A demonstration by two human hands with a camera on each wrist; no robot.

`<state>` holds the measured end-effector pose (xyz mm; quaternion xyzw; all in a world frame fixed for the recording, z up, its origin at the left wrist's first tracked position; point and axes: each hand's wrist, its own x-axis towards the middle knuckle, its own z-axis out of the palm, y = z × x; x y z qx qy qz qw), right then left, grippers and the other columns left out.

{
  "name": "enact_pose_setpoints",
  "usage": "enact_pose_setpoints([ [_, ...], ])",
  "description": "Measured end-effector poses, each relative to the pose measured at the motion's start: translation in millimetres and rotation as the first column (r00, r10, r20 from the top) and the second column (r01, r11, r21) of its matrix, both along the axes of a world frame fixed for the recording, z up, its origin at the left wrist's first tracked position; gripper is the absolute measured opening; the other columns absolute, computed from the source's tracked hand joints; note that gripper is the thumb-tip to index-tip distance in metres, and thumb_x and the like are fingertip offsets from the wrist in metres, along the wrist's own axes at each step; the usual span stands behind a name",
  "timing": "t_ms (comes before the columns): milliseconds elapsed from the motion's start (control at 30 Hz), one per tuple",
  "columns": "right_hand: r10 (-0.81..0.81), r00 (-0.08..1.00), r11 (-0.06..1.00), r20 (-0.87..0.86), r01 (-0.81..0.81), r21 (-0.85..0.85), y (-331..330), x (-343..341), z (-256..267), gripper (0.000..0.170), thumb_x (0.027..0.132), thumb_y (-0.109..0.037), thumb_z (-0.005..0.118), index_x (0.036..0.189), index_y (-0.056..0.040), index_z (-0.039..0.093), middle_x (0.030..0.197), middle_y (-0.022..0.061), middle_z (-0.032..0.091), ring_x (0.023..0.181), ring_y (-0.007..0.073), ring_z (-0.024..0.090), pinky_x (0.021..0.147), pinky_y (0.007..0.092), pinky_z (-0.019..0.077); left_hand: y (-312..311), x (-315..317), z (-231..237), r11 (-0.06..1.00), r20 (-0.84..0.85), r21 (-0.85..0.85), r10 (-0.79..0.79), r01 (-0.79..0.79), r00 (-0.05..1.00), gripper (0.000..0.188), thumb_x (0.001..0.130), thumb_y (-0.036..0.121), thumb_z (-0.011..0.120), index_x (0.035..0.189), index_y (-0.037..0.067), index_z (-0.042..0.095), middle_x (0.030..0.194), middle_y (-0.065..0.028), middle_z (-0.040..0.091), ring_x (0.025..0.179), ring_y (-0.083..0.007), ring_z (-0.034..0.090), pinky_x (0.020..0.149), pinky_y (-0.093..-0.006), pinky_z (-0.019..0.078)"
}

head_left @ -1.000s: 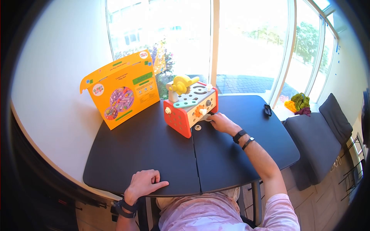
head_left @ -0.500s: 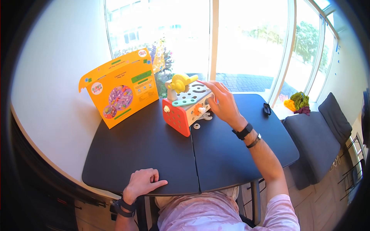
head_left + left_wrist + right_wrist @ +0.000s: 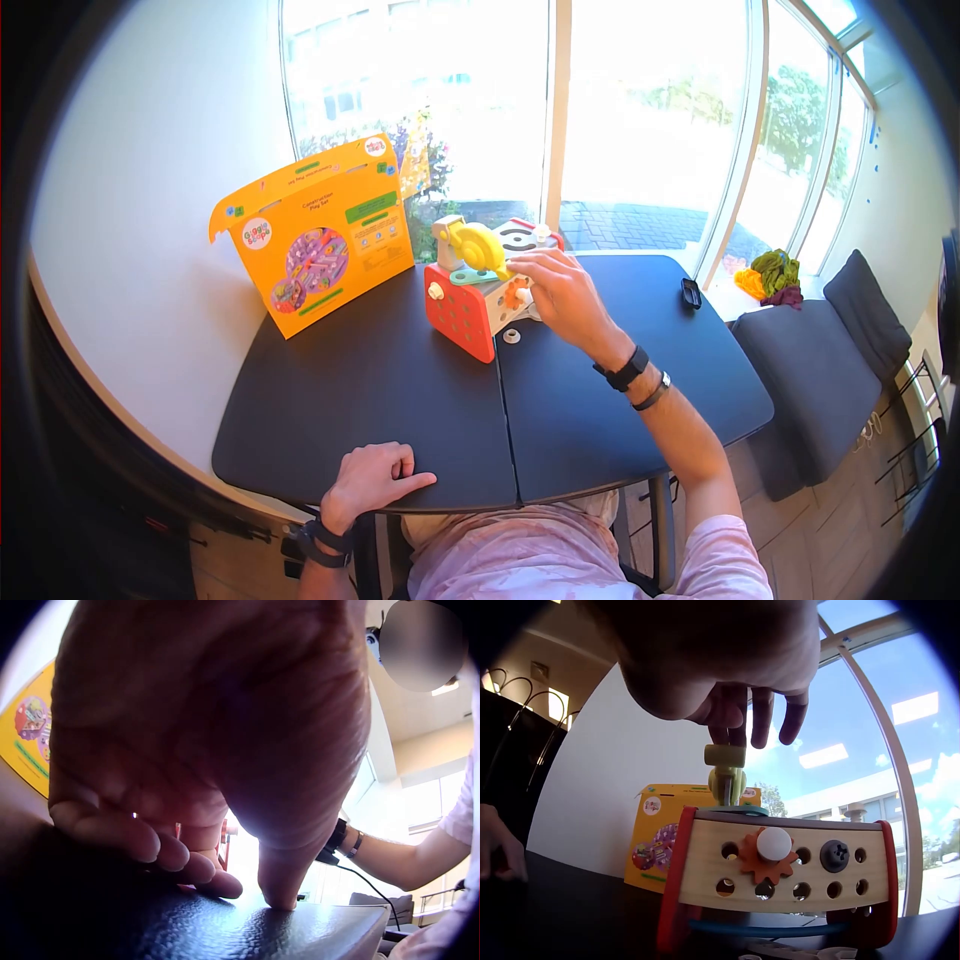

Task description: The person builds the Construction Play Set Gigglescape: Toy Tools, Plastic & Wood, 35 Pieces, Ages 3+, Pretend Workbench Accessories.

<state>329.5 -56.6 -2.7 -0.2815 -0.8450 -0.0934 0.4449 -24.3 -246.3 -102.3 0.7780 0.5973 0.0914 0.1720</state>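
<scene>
My right hand (image 3: 567, 295) is over the front of a wooden toy workbench (image 3: 780, 900) with red end panels. Its fingertips are right at the top of the handle of a yellow toy circular saw (image 3: 478, 248), which is tilted down on its post. The thumb is not wrapped round that handle in the right wrist view. An orange gear (image 3: 765, 859) with a white knob (image 3: 774, 844) and a dark screw (image 3: 834, 856) sit on the bench's side. A teal strip (image 3: 470, 277) lies under the saw. My left hand (image 3: 372, 477) rests on the table's near edge, fingers loosely bent, holding nothing.
A yellow box (image 3: 320, 235) stands at the back left of the black table (image 3: 620, 400). A small pale ring (image 3: 512, 337) lies before the workbench. A dark small case (image 3: 691, 294) is on the right. A grey chair (image 3: 815, 370) stands beside the table.
My right hand rose from the table in front of the workbench, then moved to the saw handle. The yellow saw has swung down. A pale wrench shows on the table. My left hand stayed put.
</scene>
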Motion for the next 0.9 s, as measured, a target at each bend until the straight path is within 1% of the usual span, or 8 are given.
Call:
enact_pose_setpoints([
  [67, 0.004, 1.000, 0.999, 0.014, -0.004, -0.048, -1, 0, -5, 0.032, 0.097, 0.003, 0.062, 0.125, -0.0012, 0.077, 0.125, 0.0149, 0.078, 0.127, 0.0342, 0.069, 0.113, 0.0482, 0.0530, 0, 1, 1, 1.000, -0.001, -0.010, 0.010, -0.010, 1.000, 0.052, 0.092, 0.064, 0.083, 0.084, 0.014, 0.072, 0.079, -0.0024, 0.071, 0.076, -0.0254, 0.070, 0.068, -0.0409, 0.0518],
  [167, 0.001, 1.000, 1.000, 0.014, 0.000, -0.030, -5, -1, -5, 0.033, 0.097, 0.003, 0.061, 0.127, -0.0007, 0.076, 0.126, 0.0150, 0.078, 0.128, 0.0347, 0.069, 0.114, 0.0486, 0.0528, -1, 2, 2, 1.000, 0.001, -0.015, 0.014, -0.014, 1.000, 0.052, 0.092, 0.065, 0.083, 0.084, 0.014, 0.072, 0.079, -0.0025, 0.071, 0.076, -0.0257, 0.070, 0.068, -0.0411, 0.0520],
  [367, 0.022, 0.999, 0.999, -0.039, -0.021, 0.038, -8, -6, 20, 0.049, 0.096, 0.002, 0.060, 0.144, -0.0014, 0.066, 0.145, 0.0171, 0.070, 0.137, 0.0389, 0.062, 0.118, 0.0515, 0.0491, 0, 1, 3, 1.000, -0.008, -0.014, -0.002, 0.002, 1.000, 0.052, 0.092, 0.064, 0.083, 0.084, 0.014, 0.072, 0.078, -0.0025, 0.071, 0.075, -0.0252, 0.069, 0.068, -0.0408, 0.0521],
  [467, 0.041, 0.992, 0.999, -0.116, -0.041, 0.010, -13, -18, 38, 0.058, 0.092, 0.009, 0.056, 0.149, -0.0008, 0.064, 0.151, 0.0200, 0.068, 0.143, 0.0437, 0.060, 0.122, 0.0519, 0.0482, 0, 0, 3, 1.000, -0.010, -0.015, -0.001, 0.001, 1.000, 0.052, 0.093, 0.064, 0.082, 0.084, 0.014, 0.072, 0.078, -0.0024, 0.070, 0.074, -0.0250, 0.069, 0.068, -0.0409, 0.0521],
  [567, 0.015, 0.994, 1.000, -0.109, -0.017, -0.012, -14, -21, 42, 0.058, 0.093, 0.009, 0.055, 0.149, -0.0013, 0.064, 0.153, 0.0197, 0.067, 0.144, 0.0428, 0.059, 0.123, 0.0507, 0.0480, -1, 1, 3, 1.000, -0.005, -0.010, 0.003, -0.003, 1.000, 0.052, 0.093, 0.064, 0.082, 0.084, 0.014, 0.071, 0.078, -0.0024, 0.070, 0.074, -0.0251, 0.069, 0.068, -0.0409, 0.0522],
  [667, -0.006, 0.999, 1.000, -0.046, 0.008, 0.030, -3, -10, 27, 0.049, 0.096, 0.002, 0.060, 0.145, -0.0027, 0.067, 0.145, 0.0168, 0.070, 0.139, 0.0388, 0.062, 0.119, 0.0516, 0.0480, 0, 1, 1, 1.000, -0.002, -0.001, 0.001, -0.001, 1.000, 0.052, 0.093, 0.065, 0.082, 0.084, 0.014, 0.071, 0.078, -0.0026, 0.070, 0.074, -0.0253, 0.069, 0.067, -0.0410, 0.0521],
  [767, -0.004, 0.999, 0.996, 0.040, 0.008, -0.092, 1, 1, 10, 0.042, 0.096, 0.001, 0.061, 0.136, -0.0026, 0.073, 0.137, 0.0156, 0.075, 0.133, 0.0366, 0.067, 0.116, 0.0501, 0.0508, 0, 0, 0, 1.000, 0.000, 0.005, -0.005, 0.005, 1.000, 0.052, 0.092, 0.065, 0.082, 0.084, 0.014, 0.071, 0.078, -0.0026, 0.071, 0.075, -0.0256, 0.070, 0.067, -0.0410, 0.0520],
  [900, 0.027, 1.000, 0.994, 0.010, -0.026, -0.108, -4, 1, 2, 0.044, 0.093, 0.007, 0.058, 0.132, -0.0009, 0.076, 0.132, 0.0181, 0.078, 0.125, 0.0393, 0.071, 0.114, 0.0494, 0.0545, 0, 0, 1, 1.000, 0.004, -0.005, 0.000, 0.000, 1.000, 0.052, 0.092, 0.065, 0.082, 0.084, 0.015, 0.072, 0.079, -0.0025, 0.071, 0.075, -0.0260, 0.070, 0.068, -0.0411, 0.0518],
])
